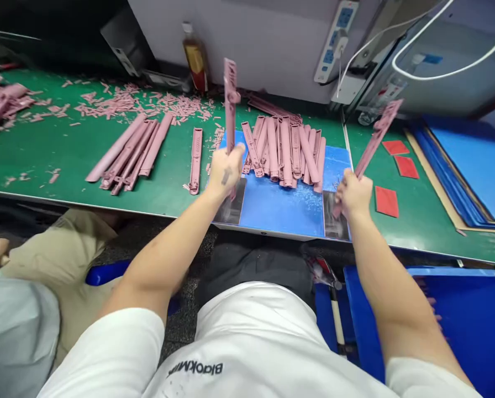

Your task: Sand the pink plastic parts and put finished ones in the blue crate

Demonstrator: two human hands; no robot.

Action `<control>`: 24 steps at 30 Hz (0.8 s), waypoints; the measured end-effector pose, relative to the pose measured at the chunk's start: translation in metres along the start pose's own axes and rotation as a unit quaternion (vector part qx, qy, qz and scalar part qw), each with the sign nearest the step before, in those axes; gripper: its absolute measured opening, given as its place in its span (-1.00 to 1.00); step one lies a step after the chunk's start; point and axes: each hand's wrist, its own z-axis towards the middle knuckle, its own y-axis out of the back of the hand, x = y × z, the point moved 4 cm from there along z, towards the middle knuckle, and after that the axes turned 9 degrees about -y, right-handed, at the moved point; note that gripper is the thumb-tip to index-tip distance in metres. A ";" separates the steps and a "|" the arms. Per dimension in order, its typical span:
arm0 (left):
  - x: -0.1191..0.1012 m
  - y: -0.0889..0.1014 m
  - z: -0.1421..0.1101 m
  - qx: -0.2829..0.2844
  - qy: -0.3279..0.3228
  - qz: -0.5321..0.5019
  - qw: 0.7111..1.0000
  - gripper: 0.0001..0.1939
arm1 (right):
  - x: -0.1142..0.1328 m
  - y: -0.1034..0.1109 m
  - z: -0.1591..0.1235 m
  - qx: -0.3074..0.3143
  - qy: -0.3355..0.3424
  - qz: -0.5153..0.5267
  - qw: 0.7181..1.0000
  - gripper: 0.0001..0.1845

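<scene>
My left hand (226, 170) is closed around the lower part of a long pink plastic strip (230, 99), held upright over the left side of the blue mat (280, 213). In my right hand (354, 193) is a second pink plastic strip (378, 135), leaning to the right above the mat's right edge. Between the two hands lies a heap of similar pink strips (287, 149) at the back of the mat. One single strip (195, 160) rests on the green table just left of my left hand.
More strips (135, 149) and many small pink scraps (148, 104) cover the green table (168, 196) to the left. A bottle (195, 58) stands at the back. Red squares (386, 201) and stacked blue sheets (475, 166) lie right. Someone sits at my left (19, 315).
</scene>
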 end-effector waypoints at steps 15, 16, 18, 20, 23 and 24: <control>0.002 -0.001 0.000 -0.048 -0.119 -0.001 0.992 -0.14 | 0.006 0.008 -0.003 -0.099 0.050 -0.019 0.994 -0.26; -0.004 0.001 -0.010 -0.027 -0.136 -0.011 0.990 -0.13 | 0.007 0.010 -0.012 -0.086 0.078 -0.028 0.993 -0.23; -0.016 0.011 -0.037 0.020 -0.110 -0.026 0.993 -0.17 | 0.005 0.021 -0.045 -0.046 0.104 -0.045 0.993 -0.21; -0.020 0.020 -0.052 0.035 -0.006 -0.023 0.999 -0.24 | -0.002 0.029 -0.068 -0.007 0.050 -0.051 0.997 -0.25; -0.008 0.014 -0.027 0.014 0.079 0.013 0.997 -0.25 | -0.005 0.022 -0.049 0.005 -0.053 -0.086 0.995 -0.27; -0.002 0.009 -0.012 -0.007 0.064 0.020 0.998 -0.22 | -0.004 0.016 -0.033 -0.009 -0.066 -0.101 0.993 -0.27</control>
